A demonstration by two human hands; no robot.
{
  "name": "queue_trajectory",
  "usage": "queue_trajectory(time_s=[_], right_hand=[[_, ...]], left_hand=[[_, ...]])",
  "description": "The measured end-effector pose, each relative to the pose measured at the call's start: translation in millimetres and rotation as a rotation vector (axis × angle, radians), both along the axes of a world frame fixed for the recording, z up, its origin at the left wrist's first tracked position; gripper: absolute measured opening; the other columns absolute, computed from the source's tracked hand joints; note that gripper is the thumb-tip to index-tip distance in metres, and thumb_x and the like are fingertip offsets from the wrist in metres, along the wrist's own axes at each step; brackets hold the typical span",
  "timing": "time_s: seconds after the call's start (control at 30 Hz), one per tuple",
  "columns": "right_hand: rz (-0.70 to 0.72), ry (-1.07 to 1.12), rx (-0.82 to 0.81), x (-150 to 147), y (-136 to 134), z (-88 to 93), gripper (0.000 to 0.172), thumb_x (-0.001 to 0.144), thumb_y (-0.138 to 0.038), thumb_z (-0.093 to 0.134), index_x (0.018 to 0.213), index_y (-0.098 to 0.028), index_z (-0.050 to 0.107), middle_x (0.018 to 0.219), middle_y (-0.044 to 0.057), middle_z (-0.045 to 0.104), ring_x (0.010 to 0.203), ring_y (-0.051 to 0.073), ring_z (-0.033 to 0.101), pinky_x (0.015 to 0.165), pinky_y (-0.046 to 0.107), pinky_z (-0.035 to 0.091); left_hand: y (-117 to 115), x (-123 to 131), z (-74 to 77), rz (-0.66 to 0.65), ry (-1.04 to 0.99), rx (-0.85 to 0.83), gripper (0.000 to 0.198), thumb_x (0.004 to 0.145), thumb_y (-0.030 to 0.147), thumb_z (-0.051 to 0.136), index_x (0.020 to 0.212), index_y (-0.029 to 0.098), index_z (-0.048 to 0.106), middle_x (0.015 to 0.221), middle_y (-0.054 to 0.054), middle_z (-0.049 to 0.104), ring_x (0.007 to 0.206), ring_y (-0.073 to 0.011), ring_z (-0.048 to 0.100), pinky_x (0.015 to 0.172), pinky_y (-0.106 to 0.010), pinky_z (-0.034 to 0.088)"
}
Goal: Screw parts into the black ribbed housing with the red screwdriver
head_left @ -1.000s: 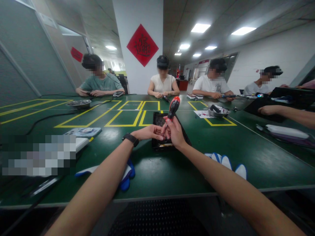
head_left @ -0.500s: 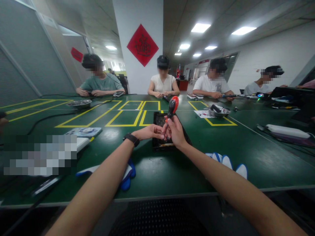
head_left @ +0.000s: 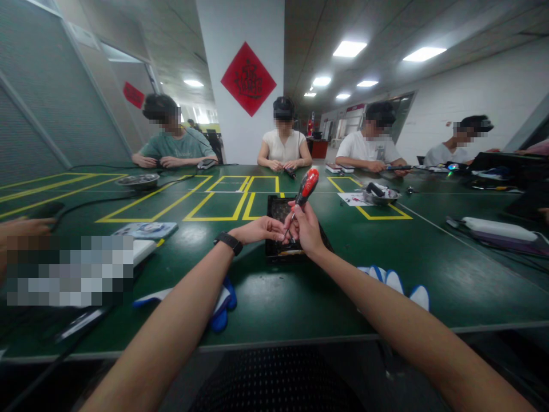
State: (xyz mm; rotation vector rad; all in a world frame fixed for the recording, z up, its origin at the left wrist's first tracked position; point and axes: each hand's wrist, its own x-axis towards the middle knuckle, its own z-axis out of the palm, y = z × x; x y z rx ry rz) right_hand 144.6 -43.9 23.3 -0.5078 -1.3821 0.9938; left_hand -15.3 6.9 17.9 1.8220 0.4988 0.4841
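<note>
Screwdriver (head_left: 307, 187) grasped in my right hand (head_left: 309, 230) has tipped rightward, likely re-angling the work over the black tray (head_left: 273, 256); whether my left hand (head_left: 262, 230) holds anything, I cannot tell.

Head cam, on the wearer's head, above the near edge of the green table (head_left: 274, 309), facing forward and down across it. Wide field: lap (head_left: 274, 380) bottom center, ceiling lights (head_left: 350, 49) up top, pillar (head_left: 212, 129) just left of center. Forearms (head_left: 178, 306) enter from below, nearest the lens; left hand (head_left: 268, 229) and right hand (head_left: 307, 230) sit mid-frame, farther out.
</note>
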Motion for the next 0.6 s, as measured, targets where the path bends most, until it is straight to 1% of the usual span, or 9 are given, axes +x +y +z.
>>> queue_trajectory(time_s=[0.1,0.2,0.37,0.47,0.6], right_hand=[[-0.025,0.01,-0.006,-0.1,1.0,-0.1,0.03,0.085,-0.045,0.04,0.1,-0.02,0.043,0.057,-0.006,0.056,0.031,0.002,0.035,0.031,0.015,0.024],[-0.037,0.0,-0.004,-0.5,1.1,-0.2,0.03,0.085,-0.046,0.041,0.101,-0.02,0.043,0.056,-0.006,0.055,0.031,0.002,0.034,0.031,0.014,0.023],[-0.022,-0.016,-0.005,-0.8,1.5,-1.0,0.032,0.084,-0.047,0.04,0.101,-0.02,0.043,0.058,-0.006,0.056,0.031,0.002,0.035,0.031,0.014,0.023],[0.02,-0.027,-0.019,-0.3,1.8,-1.6,0.032,0.085,-0.048,0.039,0.099,-0.02,0.044,0.058,-0.006,0.056,0.031,0.003,0.036,0.031,0.015,0.025],[0.051,-0.022,-0.029,0.5,1.2,-1.3,0.032,0.085,-0.048,0.039,0.099,-0.02,0.043,0.058,-0.006,0.056,0.031,0.003,0.037,0.031,0.015,0.029]], left_hand=[[-0.2,2.1,0.6,0.03,-0.005,-0.006,0.03,0.067,0.026,0.071,0.09,0.009,0.063,0.088,-0.007,0.066,0.079,-0.0124,0.06,0.08,-0.028,0.045],[-1.5,5.0,0.5,0.058,0.007,0.001,0.032,0.062,0.024,0.074,0.089,0.009,0.063,0.084,-0.004,0.065,0.073,-0.0104,0.059,0.074,-0.025,0.046],[-2.7,5.3,0.2,0.074,0.025,0.014,0.031,0.061,0.024,0.075,0.086,0.009,0.064,0.077,-0.003,0.065,0.066,-0.0087,0.058,0.069,-0.023,0.046],[-1.7,2.9,-0.2,0.056,0.042,0.015,0.033,0.062,0.025,0.074,0.088,0.008,0.064,0.081,-0.006,0.066,0.071,-0.0109,0.06,0.072,-0.025,0.047],[-1.4,1.1,1.0,0.006,0.046,0.001,0.031,0.067,0.026,0.07,0.091,0.008,0.064,0.086,-0.009,0.067,0.079,-0.0136,0.062,0.08,-0.029,0.046]])
